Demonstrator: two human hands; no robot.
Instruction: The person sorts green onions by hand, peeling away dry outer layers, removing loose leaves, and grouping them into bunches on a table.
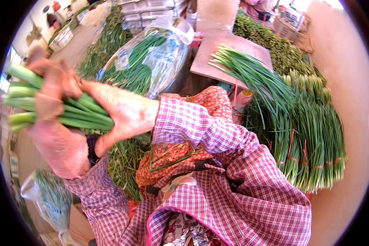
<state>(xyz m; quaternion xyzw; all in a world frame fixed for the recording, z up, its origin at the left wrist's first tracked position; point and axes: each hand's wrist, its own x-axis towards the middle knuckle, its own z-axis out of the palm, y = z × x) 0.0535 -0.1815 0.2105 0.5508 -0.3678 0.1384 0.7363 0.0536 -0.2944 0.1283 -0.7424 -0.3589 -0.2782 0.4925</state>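
At the left, raised close to the camera, is a bunch of green chives [80, 110] with pale cut ends pointing left. My left hand [55, 119] is closed round it near those ends; its fingers look brown and wrapped, and motion blurs them. My right hand [123, 107] grips the same bunch from the right, the thumb below and the fingers partly hidden behind the stalks. Past my right hand the lower part of the bunch is mostly hidden. Both arms wear checked sleeves, and a red flowered cloth [209, 102] covers my lap.
Loose chives [250, 69] lie on a board [205, 61] ahead to the right. Tied chive bundles [311, 139] stand at the right, near a wall. A plastic-lined tub [174, 74] holds more greens. White crates [151, 14] are stacked behind; a filled plastic bag [51, 201] stands lower left.
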